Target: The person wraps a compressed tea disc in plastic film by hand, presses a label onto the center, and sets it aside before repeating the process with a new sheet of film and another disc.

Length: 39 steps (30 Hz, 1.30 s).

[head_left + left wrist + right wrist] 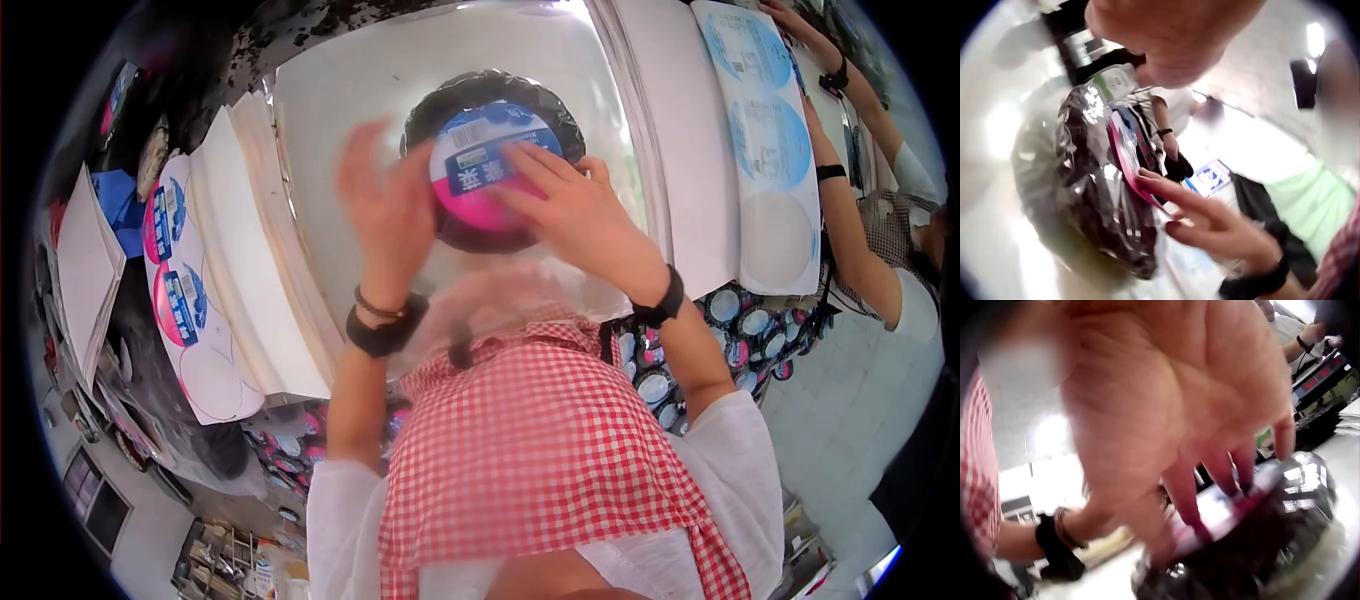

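A round dark disc-shaped pack (425, 110) in shiny clear wrapping lies in front of me, with a round pink, blue and white label (482, 165) on its top. My right hand (575, 215) lays its nearly straight fingers over the label's right side; in the left wrist view its fingertips meet the label's pink edge. My left hand (385, 200), blurred, is at the label's left edge with its fingers extended and nothing gripped. From the right wrist, the right palm (1166, 394) spans above the wrapped pack (1304, 494) with fingers pointing down onto it.
Sheets of pink-and-blue labels (215, 375) lie on the left, beside a white paper stack (255, 300). To the right is a strip of pale blue round labels (768, 130). Many packs (755, 325) sit below the table. Another person (870, 220) works at the right.
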Tool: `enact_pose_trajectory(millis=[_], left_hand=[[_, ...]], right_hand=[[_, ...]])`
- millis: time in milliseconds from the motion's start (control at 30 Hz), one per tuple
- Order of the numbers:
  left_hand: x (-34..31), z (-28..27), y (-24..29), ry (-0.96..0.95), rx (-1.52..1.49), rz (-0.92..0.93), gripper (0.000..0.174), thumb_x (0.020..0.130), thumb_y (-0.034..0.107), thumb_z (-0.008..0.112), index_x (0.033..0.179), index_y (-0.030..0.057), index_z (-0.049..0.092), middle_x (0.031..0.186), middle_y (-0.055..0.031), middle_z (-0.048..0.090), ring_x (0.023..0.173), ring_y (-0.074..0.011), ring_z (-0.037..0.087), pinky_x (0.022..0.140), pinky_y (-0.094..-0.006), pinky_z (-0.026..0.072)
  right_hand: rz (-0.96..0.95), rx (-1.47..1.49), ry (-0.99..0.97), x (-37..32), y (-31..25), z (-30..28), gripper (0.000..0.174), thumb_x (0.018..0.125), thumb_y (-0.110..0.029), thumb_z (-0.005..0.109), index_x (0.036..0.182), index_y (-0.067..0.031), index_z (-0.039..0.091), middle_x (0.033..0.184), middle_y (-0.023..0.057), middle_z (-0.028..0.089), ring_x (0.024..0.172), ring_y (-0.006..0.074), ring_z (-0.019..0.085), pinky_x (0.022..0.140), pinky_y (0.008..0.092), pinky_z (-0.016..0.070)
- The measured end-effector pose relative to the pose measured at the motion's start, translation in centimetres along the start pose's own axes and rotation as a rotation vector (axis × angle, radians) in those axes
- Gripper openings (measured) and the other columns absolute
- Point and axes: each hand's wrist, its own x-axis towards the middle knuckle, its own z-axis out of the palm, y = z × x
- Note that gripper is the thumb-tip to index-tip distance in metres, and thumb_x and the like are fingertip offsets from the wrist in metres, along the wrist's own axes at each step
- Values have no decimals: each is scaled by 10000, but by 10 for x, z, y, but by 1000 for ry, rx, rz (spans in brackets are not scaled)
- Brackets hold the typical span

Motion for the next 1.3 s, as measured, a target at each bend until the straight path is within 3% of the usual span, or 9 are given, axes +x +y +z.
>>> enact_pose_trajectory(millis=[67, 300, 367, 567, 767, 867, 1000, 1100, 1300], left_hand=[[13, 5, 9, -275, 54, 381, 431, 902, 138, 569, 1331, 141, 534, 1477, -44, 384, 1351, -229, 369, 1093, -449, 224], [-10, 51, -38, -209, 20, -136, 704, 910, 415, 550, 1458, 39, 317, 1525, -186, 272, 1413, -353, 239, 1091, -628, 142], [-25, 44, -62, -309, -64, -328, 759, 919, 414, 576, 1458, -24, 271, 1511, -266, 237, 1415, -367, 217, 1135, -531, 151], [-34, -55, -49, -23, -1283, -975, 464, 904, 86, 616, 1333, -11, 470, 1306, -133, 523, 1195, -220, 520, 1018, -368, 404], [-57, -243, -21, 499, -2100, 483, 831, 822, 331, 715, 1490, 125, 267, 1140, -38, 602, 866, -144, 589, 754, -299, 487], [-55, -222, -13, 231, -1888, 125, 962, 796, 518, 685, 1518, 121, 188, 1113, -48, 627, 850, -154, 602, 732, -322, 500], [-25, -126, 3, -687, -1154, -310, 618, 896, 182, 570, 1454, 71, 330, 1385, -181, 479, 1320, -319, 420, 1075, -488, 352], [-31, -53, 13, -700, -391, 143, 584, 873, 75, 562, 1424, 26, 373, 1424, -161, 451, 1354, -308, 385, 1111, -419, 303], [-43, -58, 3, -781, -733, -189, 577, 901, 96, 551, 1440, 42, 353, 1462, -153, 402, 1375, -305, 352, 1113, -396, 283]], right_hand=[[30, 37, -29, 2, -5, -5, 563, 759, -290, 669, 1290, -143, 549, 1411, 166, 438, 1319, 299, 404, 1065, 528, 275], [350, -19, 339, -3, 16, 58, 694, 873, -412, 584, 1384, 15, 390, 1430, 284, 352, 1303, 405, 383, 1074, 520, 268], [610, 72, 354, -13, 43, 77, 719, 882, -414, 569, 1393, 43, 353, 1414, 325, 341, 1286, 439, 386, 1068, 503, 291], [170, 505, 444, -12, 17, 53, 582, 931, -314, 550, 1347, 54, 377, 1351, 263, 448, 1271, 414, 415, 1068, 451, 345], [179, 467, 397, -12, 32, 3, 530, 857, -154, 573, 1345, -6, 431, 1394, 216, 439, 1261, 364, 439, 1037, 444, 380], [143, 64, 449, 28, 78, -18, 537, 775, -139, 613, 1280, -1, 492, 1365, 212, 464, 1245, 338, 466, 1010, 418, 410], [215, -510, 634, 133, 171, -32, 564, 754, -64, 607, 1297, -23, 461, 1338, 204, 464, 1261, 328, 430, 1022, 398, 358], [265, -685, 669, 194, 234, -12, 554, 772, -81, 609, 1303, -39, 461, 1375, 199, 446, 1289, 323, 412, 1066, 408, 325], [207, -805, 796, 200, 255, -13, 399, 846, -123, 531, 1227, -5, 525, 1258, 188, 559, 1200, 304, 524, 1037, 404, 390]])
